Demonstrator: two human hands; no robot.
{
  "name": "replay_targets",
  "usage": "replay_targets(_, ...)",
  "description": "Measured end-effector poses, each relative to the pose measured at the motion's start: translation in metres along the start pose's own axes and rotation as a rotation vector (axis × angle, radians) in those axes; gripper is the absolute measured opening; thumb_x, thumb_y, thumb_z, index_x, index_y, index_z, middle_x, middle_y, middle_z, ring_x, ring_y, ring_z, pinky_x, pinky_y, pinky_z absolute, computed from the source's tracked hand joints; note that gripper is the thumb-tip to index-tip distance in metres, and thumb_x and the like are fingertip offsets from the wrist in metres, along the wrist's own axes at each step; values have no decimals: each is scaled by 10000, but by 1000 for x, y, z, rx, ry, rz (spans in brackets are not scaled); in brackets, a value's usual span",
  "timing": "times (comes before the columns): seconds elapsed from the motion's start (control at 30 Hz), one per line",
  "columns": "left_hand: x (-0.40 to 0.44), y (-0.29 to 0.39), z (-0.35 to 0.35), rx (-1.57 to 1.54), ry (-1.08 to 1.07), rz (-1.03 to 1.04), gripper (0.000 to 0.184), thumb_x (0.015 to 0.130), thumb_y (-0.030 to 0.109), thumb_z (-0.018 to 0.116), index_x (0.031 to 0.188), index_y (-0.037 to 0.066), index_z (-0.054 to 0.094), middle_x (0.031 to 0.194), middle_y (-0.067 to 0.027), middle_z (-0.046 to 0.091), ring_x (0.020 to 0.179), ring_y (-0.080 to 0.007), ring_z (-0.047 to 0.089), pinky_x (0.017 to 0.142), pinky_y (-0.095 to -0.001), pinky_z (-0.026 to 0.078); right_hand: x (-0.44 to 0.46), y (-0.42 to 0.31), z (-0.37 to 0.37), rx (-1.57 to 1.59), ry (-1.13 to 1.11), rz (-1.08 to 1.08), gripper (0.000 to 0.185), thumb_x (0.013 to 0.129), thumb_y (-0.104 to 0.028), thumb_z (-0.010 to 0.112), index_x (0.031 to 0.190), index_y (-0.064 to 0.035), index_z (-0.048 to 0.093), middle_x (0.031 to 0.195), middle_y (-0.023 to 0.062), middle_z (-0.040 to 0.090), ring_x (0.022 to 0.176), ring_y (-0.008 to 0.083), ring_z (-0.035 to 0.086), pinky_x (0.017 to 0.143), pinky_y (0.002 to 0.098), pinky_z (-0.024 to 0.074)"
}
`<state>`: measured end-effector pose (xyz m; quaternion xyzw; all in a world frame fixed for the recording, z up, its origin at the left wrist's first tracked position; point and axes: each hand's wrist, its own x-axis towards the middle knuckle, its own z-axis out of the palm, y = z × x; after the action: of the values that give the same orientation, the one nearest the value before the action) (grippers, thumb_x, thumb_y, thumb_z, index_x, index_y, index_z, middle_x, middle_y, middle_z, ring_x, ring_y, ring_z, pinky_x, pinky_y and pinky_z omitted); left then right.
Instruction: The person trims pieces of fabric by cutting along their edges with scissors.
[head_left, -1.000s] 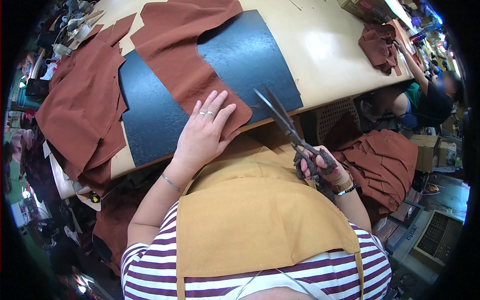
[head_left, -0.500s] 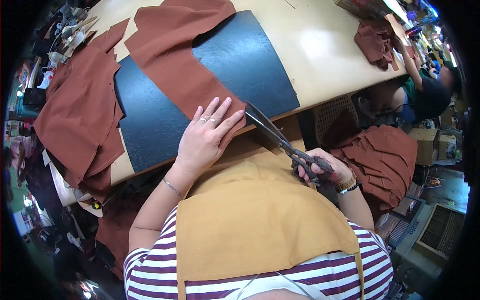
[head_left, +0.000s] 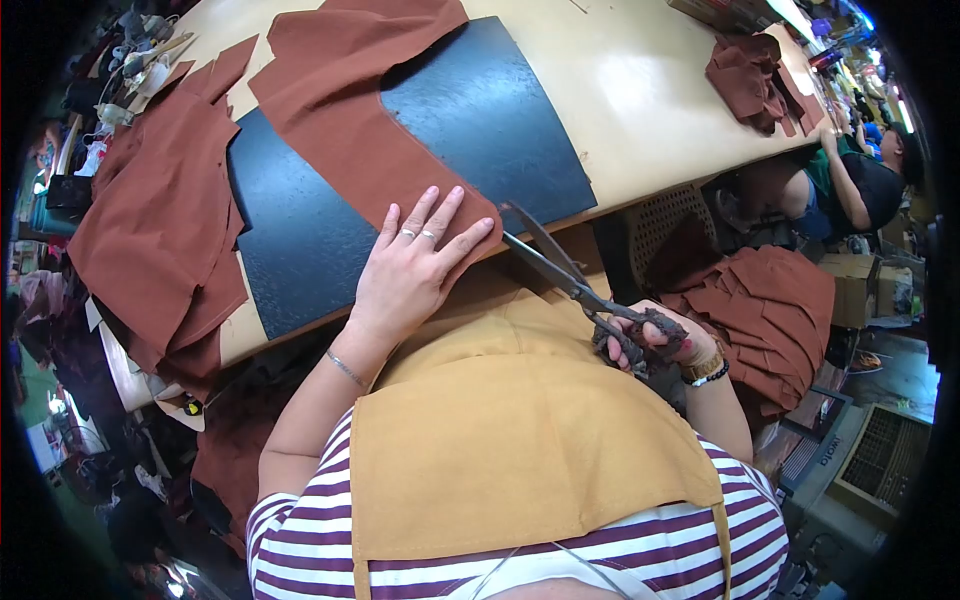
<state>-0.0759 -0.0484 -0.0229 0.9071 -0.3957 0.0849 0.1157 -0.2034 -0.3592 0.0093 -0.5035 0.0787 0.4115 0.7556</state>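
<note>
A reddish-brown cloth piece [head_left: 340, 120] lies across a black board [head_left: 470, 120], its narrow end reaching the board's near edge. My left hand [head_left: 410, 250] rests on that end with its fingers stretched out and apart, pressing it from above. In my right hand [head_left: 665, 335] is a pair of large dark scissors [head_left: 572, 285], its handles wrapped in dark, worn material. The blades are spread apart and point toward the cloth's rounded end, close to its edge. I cannot tell whether they touch it.
More brown cloth pieces [head_left: 150, 240] are stacked at the left of the cream table [head_left: 640, 70]. A crumpled bundle [head_left: 745, 85] lies at the far right, near another person [head_left: 850, 185]. A large brown cloth pile [head_left: 755, 320] sits beside my right arm, with cardboard boxes [head_left: 850, 290] beyond.
The scissors have moved slightly right, and their blades are wider apart. The cloth's near end has shifted a little to the right with my left fingers on it.
</note>
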Motion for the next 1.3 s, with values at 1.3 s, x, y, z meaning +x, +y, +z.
replay_targets(1.3, -1, 1, -1, -26, -31, 0, 433, 895, 274, 562, 1321, 330, 510, 1413, -58, 448, 1284, -281, 440, 1010, -506, 384, 7, -7, 11, -239, 204, 8, 234, 836, -222, 697, 820, 7, 649, 620, 23, 593, 468, 42, 489, 433, 181, 380)
